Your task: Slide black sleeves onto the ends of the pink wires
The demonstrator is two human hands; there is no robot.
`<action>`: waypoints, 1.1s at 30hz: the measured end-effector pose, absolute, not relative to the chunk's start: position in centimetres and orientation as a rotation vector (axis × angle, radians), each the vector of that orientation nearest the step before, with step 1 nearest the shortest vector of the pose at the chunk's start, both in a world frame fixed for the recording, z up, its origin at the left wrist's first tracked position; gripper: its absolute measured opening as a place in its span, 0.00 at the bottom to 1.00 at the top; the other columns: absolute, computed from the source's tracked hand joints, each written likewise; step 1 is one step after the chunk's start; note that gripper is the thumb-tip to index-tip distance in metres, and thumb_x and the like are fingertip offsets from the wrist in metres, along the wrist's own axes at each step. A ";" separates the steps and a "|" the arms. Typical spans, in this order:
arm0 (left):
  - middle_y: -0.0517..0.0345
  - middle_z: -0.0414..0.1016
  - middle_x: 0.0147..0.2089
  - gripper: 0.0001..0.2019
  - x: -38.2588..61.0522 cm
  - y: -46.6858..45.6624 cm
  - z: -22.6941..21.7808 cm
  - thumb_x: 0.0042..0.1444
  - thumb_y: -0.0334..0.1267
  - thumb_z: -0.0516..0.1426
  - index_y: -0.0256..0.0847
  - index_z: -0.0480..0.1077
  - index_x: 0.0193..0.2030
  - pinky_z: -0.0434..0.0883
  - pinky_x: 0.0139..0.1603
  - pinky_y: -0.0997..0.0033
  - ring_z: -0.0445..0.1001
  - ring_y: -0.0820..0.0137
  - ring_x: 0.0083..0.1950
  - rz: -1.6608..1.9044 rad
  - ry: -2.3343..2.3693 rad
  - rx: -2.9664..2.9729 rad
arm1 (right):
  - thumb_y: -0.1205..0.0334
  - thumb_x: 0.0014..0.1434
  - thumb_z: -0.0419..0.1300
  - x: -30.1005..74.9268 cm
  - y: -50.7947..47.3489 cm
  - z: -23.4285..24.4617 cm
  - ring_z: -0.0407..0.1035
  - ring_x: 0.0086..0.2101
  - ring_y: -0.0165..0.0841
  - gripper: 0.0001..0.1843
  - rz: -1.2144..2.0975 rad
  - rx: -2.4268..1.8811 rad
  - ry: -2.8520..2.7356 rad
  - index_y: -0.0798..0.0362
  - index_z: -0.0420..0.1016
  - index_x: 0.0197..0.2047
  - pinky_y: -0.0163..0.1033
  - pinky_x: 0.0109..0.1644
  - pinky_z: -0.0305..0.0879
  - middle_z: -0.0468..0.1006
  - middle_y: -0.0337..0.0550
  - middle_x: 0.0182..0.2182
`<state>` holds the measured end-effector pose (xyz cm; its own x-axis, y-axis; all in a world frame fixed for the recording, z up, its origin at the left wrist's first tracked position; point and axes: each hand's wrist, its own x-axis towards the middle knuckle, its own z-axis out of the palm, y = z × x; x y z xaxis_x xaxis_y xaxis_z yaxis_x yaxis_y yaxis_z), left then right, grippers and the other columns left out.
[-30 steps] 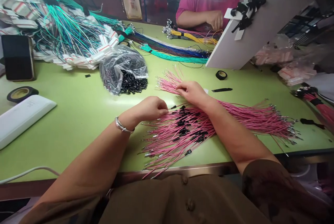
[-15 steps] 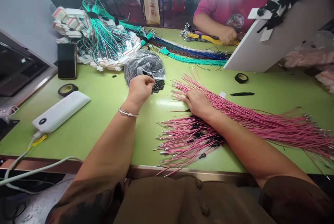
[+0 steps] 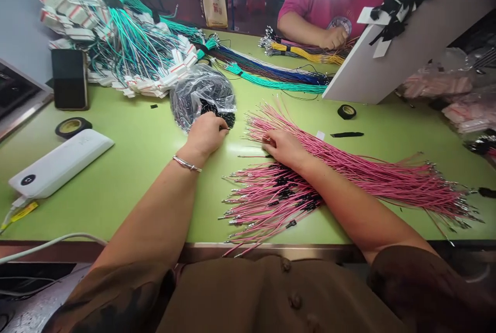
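Note:
My left hand (image 3: 207, 134) is at the near side of a clear plastic bag (image 3: 182, 96) packed with small black parts (image 3: 229, 120). Its fingers are pinched together beside these parts, and what is between them is too small to make out. My right hand (image 3: 285, 148) rests over the left end of a long bundle of pink wires (image 3: 341, 167) with metal tips. Thumb and fingers are curled together there; what they grip is hidden. Below it lies a second group of pink wires (image 3: 251, 193), with black pieces (image 3: 284, 188) on them.
A white power bank (image 3: 62, 162), black tape roll (image 3: 73, 127) and phone (image 3: 70, 79) lie left. Turquoise cables with white connectors (image 3: 127, 38) are piled behind. Another tape roll (image 3: 346, 111) and black strip (image 3: 346, 135) lie right, near a white panel (image 3: 372, 64). A co-worker's hand (image 3: 334, 38) is beyond.
The view has shifted slightly, so things sit further left. My left hand has dipped closer to the black parts at the bag. My right hand's fingers have bent more beside the pink wire ends.

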<state>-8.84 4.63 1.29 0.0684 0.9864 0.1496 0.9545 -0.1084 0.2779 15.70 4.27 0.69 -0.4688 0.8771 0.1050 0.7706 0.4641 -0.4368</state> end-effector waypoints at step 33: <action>0.54 0.77 0.30 0.07 -6.8 3.5 3.2 0.48 0.33 0.63 0.39 0.69 0.34 0.67 0.26 0.76 0.74 0.74 0.28 1.237 1.442 1.071 | 0.67 0.64 0.52 14.7 4.3 1.5 0.64 0.48 0.41 0.09 0.275 -1.559 -2.444 0.58 0.72 0.43 0.45 0.55 0.59 0.71 0.56 0.46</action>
<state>-6.83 3.54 3.19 -0.1936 0.9756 -0.1036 0.0454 0.1144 0.9924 14.68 4.29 1.55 -0.4077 0.9086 0.0910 0.8655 0.4163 -0.2785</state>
